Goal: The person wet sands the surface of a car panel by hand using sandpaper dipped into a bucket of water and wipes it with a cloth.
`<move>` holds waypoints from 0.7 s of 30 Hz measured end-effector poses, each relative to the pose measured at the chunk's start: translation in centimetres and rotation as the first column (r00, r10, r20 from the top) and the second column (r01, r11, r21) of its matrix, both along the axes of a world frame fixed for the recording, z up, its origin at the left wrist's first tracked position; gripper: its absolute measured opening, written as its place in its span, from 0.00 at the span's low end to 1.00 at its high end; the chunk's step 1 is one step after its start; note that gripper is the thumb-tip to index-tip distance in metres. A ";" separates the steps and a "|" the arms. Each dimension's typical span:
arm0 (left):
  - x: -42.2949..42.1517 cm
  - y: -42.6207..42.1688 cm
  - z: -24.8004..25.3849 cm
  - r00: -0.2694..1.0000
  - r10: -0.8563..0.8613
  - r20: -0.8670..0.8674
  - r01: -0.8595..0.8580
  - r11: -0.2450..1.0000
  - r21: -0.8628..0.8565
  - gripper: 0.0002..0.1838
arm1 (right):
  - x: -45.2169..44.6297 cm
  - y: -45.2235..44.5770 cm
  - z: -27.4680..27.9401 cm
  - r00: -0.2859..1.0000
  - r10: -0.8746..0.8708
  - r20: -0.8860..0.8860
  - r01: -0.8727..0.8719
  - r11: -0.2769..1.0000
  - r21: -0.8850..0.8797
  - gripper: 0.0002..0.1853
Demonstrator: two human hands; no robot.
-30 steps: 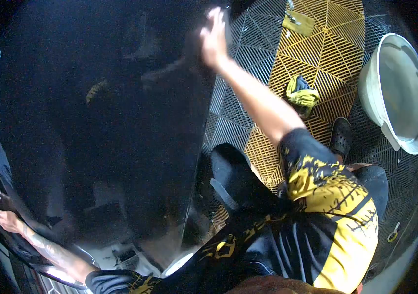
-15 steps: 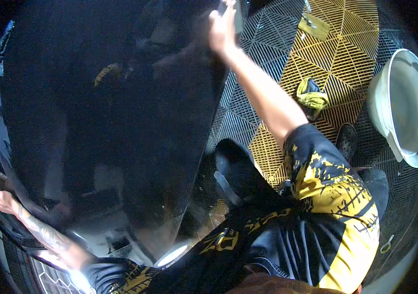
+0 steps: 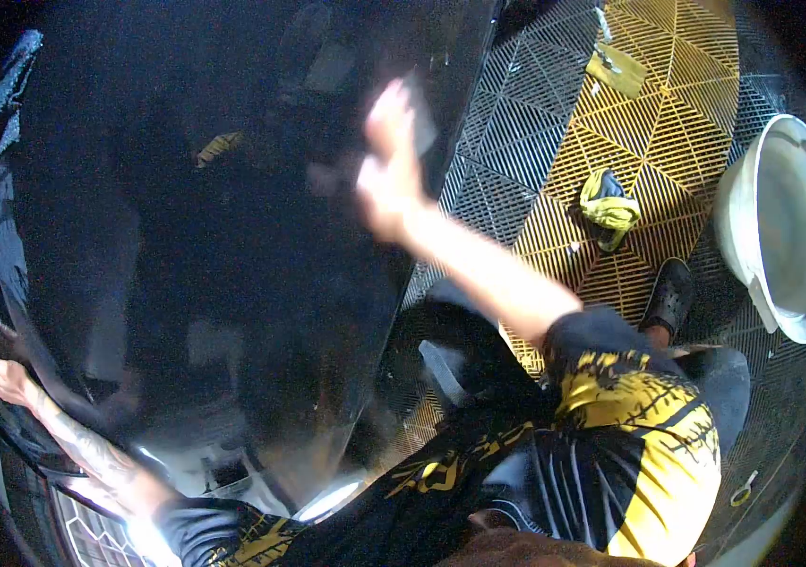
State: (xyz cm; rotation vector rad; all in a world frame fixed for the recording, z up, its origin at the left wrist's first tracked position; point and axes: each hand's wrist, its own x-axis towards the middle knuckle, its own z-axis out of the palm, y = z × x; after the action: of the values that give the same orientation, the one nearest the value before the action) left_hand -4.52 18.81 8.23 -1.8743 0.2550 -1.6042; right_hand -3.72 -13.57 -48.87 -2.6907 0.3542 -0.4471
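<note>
A large glossy black panel (image 3: 233, 236), which looks like car bodywork, fills the left and middle of the view and mirrors the surroundings. My left hand (image 3: 4, 376) rests at its lower left edge with fingers stretched out, and a dark reflection shows beside them. My right hand (image 3: 392, 165) is over the right part of the panel, smeared by motion. A pale grey patch lies along its fingers; whether it is a held thing or a reflection I cannot tell. Whether the right hand touches the panel is also unclear.
A large whitish basin (image 3: 738, 213) stands at the right on the slatted black and yellow floor (image 3: 653, 123). A yellow-and-dark cloth bundle (image 3: 609, 203) and a flat yellowish piece (image 3: 617, 68) lie on the floor. A blue-grey cloth-like strip (image 3: 6, 227) runs along the panel's left edge.
My right hand has moved from the panel's upper right edge inward, down and to the left. My left hand stays at about the same place. The view has shifted slightly.
</note>
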 end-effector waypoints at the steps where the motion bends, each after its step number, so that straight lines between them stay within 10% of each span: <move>1: -0.1 0.0 0.2 1.000 0.022 -0.007 -0.022 1.000 -0.013 0.28 | -1.7 4.9 -2.9 0.935 0.122 0.333 -0.213 0.944 0.252 0.43; 2: -0.1 -0.2 0.2 1.000 0.024 -0.009 -0.024 1.000 -0.006 0.28 | -4.1 6.4 -2.1 0.751 0.215 0.624 -0.514 0.783 0.349 0.43; 5: 0.2 0.1 0.6 0.999 -0.028 -0.027 0.029 0.999 0.024 0.28 | -0.7 2.1 -2.7 0.908 0.183 0.377 -0.325 0.875 0.358 0.43; 7: 0.5 1.9 2.1 0.997 0.077 0.007 -0.078 0.995 0.057 0.27 | 7.5 -3.1 -4.9 0.621 -0.488 0.613 -0.507 0.347 0.789 0.38; 9: 0.5 2.4 1.7 0.998 0.059 0.024 -0.062 0.988 0.141 0.27 | 11.3 -7.2 -6.3 0.675 -0.472 0.567 -0.547 0.196 0.814 0.39; 12: 1.4 3.2 2.7 0.998 0.033 0.055 -0.046 0.965 0.258 0.27 | 4.7 0.0 -3.3 0.777 -0.372 0.508 -0.287 0.509 0.812 0.42; 14: 0.4 1.8 1.3 0.999 0.032 0.018 -0.034 0.986 0.165 0.26 | -2.9 5.1 -2.8 0.890 0.232 0.393 -0.424 0.740 0.522 0.44; 17: 0.3 1.2 1.2 0.999 0.040 -0.004 -0.039 0.989 0.143 0.24 | -1.1 3.5 -3.3 0.925 0.244 0.292 -0.338 0.878 0.338 0.45; 21: 1.0 4.0 3.6 0.996 0.063 0.068 -0.085 0.917 0.391 0.24 | 9.0 -5.4 -4.5 0.690 -0.383 0.614 -0.293 0.629 0.720 0.41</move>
State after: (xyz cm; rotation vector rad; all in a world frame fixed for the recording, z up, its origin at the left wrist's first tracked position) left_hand -3.49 22.80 11.83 -1.5111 0.4430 -1.4258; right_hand 5.27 -18.94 -53.35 -1.4513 0.2800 -1.0537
